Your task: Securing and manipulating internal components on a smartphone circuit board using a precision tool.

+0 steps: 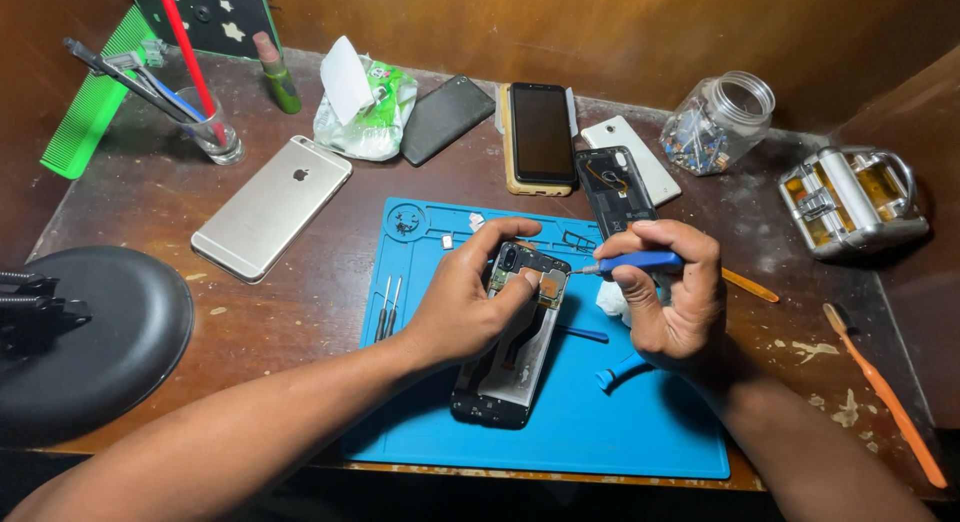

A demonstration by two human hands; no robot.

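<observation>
Blue silicone work mat covers the middle of the wooden bench. Well to the left of the fingers sit a black round lamp base, a green comb and a glass of tools. A silver phone lies face down between that glass and the mat. Two thin screwdrivers lie on the mat just left of the left hand.

The left hand's fingers are clamped on the upper end of the opened phone, thumb on the exposed board, remaining fingers curled over the top edge. The opened phone lies on the mat, tilted, directly under both hands.

The right hand has its fingers closed around a blue-handled screwdriver. The tip points left and meets the top corner of the opened phone, just beside the left thumb.

Beyond the fingers lie a tissue pack, a black back cover, a black-screened phone and a phone frame. Farther right stand a clear jar of small parts and a metal device. An orange-handled brush lies at the far right bench edge.
</observation>
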